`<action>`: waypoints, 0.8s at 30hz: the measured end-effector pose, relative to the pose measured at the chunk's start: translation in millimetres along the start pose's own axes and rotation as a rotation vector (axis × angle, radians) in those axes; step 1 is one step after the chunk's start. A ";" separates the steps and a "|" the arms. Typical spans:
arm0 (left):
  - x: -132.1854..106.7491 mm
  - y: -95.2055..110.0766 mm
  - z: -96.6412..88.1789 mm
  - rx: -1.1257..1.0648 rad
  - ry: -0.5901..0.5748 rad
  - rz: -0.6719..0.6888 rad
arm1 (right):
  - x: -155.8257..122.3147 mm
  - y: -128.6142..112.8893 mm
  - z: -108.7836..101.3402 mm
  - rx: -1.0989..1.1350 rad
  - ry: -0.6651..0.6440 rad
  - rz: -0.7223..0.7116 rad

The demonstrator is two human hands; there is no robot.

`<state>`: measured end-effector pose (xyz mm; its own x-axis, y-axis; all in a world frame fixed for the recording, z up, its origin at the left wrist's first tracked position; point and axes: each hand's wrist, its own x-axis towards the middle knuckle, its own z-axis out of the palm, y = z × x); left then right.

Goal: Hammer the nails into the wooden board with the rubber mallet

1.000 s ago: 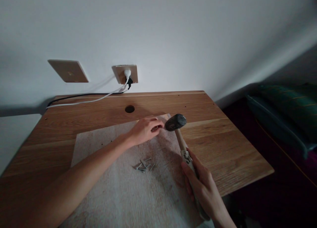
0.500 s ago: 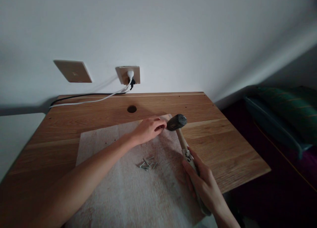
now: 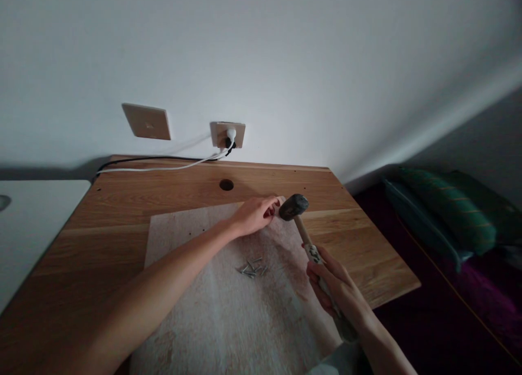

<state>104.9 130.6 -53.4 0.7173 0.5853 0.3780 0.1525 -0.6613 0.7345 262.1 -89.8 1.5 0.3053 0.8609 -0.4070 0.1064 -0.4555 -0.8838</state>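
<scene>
My left hand point(image 3: 258, 216) rests at the far edge of a pale, whitish wooden board point(image 3: 204, 310), thumb and fingers pinched together. Whatever is between the fingertips is too small and shadowed to make out. In my right hand point(image 3: 332, 280) is a hammer point(image 3: 294, 206) with a dark, blunt head and a wooden handle, wrapped in something light at the grip. The hammer head hangs right beside my left fingertips, over the board's far right corner. Several loose metal nails point(image 3: 250, 268) lie in a small pile on the board, nearer to me than my left hand.
Under the board is a brown wooden desktop point(image 3: 367, 244) with a round cable hole point(image 3: 226, 185). Black and white cords point(image 3: 163, 168) run along its back to a wall socket point(image 3: 228, 134). A white cabinet point(image 3: 41, 217) stands left; green cushions point(image 3: 448, 206) lie right.
The camera view has shifted, so the desk and socket sit further right in the picture. Both hands keep nearly the same pose, with the hammer head still close to my left fingertips.
</scene>
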 end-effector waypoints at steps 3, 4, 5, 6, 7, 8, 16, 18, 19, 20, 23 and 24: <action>0.5 -5.6 2.9 -0.011 -0.010 -0.005 | -11.0 -2.2 0.5 -0.049 0.043 -0.062; 0.7 -7.1 3.7 -0.007 -0.017 -0.013 | -14.7 -2.8 0.5 -0.067 0.055 -0.076; 0.8 -8.1 4.3 0.001 -0.022 -0.023 | -17.8 -3.4 0.6 -0.084 0.064 -0.085; 0.9 -8.6 4.5 0.009 -0.027 -0.031 | -20.3 -3.9 1.1 -0.098 0.068 -0.093; 0.9 -8.5 4.4 0.015 -0.031 -0.037 | -22.0 -4.4 1.9 -0.114 0.069 -0.102; 0.7 -7.8 3.9 0.015 -0.034 -0.038 | -22.8 -4.8 3.1 -0.133 0.071 -0.114; -0.7 -2.1 -0.3 -0.002 -0.030 -0.056 | -25.0 0.3 7.5 -0.189 0.022 -0.072; -0.5 -2.6 -0.1 0.004 -0.042 -0.069 | -28.4 7.5 4.9 -0.155 0.069 -0.064; -0.4 -2.7 -0.2 0.007 -0.046 -0.076 | -29.8 11.8 3.7 -0.144 0.087 -0.058; -0.4 -2.6 -0.5 0.011 -0.045 -0.081 | -30.8 16.5 3.0 -0.135 0.101 -0.050; -0.8 -1.5 -2.5 0.037 -0.029 -0.075 | -30.5 29.7 3.7 -0.115 0.130 -0.028; -1.0 -1.1 -3.2 0.046 -0.027 -0.067 | -29.4 33.5 4.6 -0.107 0.130 -0.029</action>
<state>101.8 132.3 -52.8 0.7222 0.6169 0.3130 0.2319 -0.6422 0.7306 252.4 -129.3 -17.2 0.4200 0.8407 -0.3418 0.2150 -0.4581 -0.8625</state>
